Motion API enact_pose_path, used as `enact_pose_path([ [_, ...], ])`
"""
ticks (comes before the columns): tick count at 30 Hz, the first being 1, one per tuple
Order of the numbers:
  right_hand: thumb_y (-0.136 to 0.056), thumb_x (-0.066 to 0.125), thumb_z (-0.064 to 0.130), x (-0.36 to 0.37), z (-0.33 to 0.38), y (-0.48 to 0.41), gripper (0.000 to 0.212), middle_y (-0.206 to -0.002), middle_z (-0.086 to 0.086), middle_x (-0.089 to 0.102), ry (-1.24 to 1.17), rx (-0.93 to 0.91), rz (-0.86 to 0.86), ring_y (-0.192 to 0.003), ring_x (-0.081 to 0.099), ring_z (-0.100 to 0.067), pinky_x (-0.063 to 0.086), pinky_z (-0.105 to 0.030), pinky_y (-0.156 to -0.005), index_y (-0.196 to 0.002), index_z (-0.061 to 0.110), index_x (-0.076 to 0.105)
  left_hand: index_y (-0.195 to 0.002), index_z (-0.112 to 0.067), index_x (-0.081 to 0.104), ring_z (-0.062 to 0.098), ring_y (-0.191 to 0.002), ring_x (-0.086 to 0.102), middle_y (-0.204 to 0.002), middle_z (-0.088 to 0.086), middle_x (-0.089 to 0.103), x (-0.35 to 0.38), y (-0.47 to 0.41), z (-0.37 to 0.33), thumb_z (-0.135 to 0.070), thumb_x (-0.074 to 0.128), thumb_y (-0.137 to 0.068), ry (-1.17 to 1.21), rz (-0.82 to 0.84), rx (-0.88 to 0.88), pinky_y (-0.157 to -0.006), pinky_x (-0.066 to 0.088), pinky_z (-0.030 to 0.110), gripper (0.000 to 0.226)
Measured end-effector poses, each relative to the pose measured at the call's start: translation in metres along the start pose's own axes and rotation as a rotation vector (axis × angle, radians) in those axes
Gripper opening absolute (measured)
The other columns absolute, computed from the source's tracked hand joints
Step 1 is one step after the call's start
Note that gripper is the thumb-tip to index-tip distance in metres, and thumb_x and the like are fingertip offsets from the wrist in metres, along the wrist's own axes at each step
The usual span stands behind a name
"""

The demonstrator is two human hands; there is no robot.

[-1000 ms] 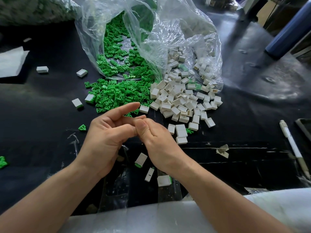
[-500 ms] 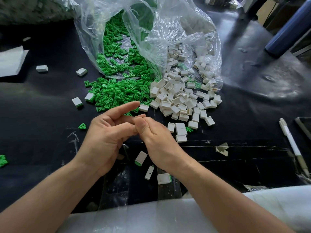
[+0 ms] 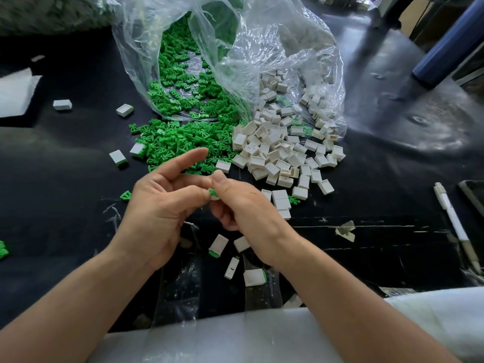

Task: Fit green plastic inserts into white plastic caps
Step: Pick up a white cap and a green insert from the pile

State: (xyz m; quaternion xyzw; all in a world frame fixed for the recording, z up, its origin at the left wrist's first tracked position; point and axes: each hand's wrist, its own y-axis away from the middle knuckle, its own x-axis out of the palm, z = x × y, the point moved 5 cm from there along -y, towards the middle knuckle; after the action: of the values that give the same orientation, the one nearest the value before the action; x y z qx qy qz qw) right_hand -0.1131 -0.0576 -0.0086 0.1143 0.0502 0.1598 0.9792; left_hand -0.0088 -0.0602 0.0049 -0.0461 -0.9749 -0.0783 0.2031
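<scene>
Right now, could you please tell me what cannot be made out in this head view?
All in the head view:
Pinched piece between left hand and right hand: fingertips cover all but a green-and-white sliver, so seating is unclear.
Parts deep in the clear bag: veiled by crumpled, glaring plastic.
Dark flat object beside the pen: cut off by the right edge.
Blue cylinder: cut off by the upper right edge.
</scene>
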Motion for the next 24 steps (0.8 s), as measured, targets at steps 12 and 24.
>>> enact_pose_path([
  [12, -0.095, 0.031, 0.049, -0.0023, -0.0056, -0.001, 0.044, -0.063, 0.013, 0.047, 0.125, 0.04, 0.033, -0.057, 0.042, 0.0, 0.034, -0.02, -0.06, -0.086, 0.024, 0.065, -0.104, -0.011, 0.061, 0.018, -0.058, 0.066, -0.066, 0.005, 0.07, -0.0028, -0.0011, 0.0053, 0.003, 0.06, -0.054, 0.006, -0.021, -0.03, -0.055, 0.055, 0.026, 0.052],
  [24, -0.099, 0.03, 0.039, -0.0013, 0.0015, 0.0022, 0.037, -0.07, 0.015, 0.042, 0.35, -0.053, -0.054, -0.071, 0.04, -0.004, 0.033, -0.029, -0.073, -0.101, 0.016, 0.059, -0.099, -0.007, 0.062, 0.016, -0.09, 0.07, -0.066, 0.005, 0.071, -0.0008, -0.0005, 0.0092, 0.002, 0.061, -0.052, 0.048, -0.008, -0.027, -0.066, 0.055, 0.021, 0.048],
])
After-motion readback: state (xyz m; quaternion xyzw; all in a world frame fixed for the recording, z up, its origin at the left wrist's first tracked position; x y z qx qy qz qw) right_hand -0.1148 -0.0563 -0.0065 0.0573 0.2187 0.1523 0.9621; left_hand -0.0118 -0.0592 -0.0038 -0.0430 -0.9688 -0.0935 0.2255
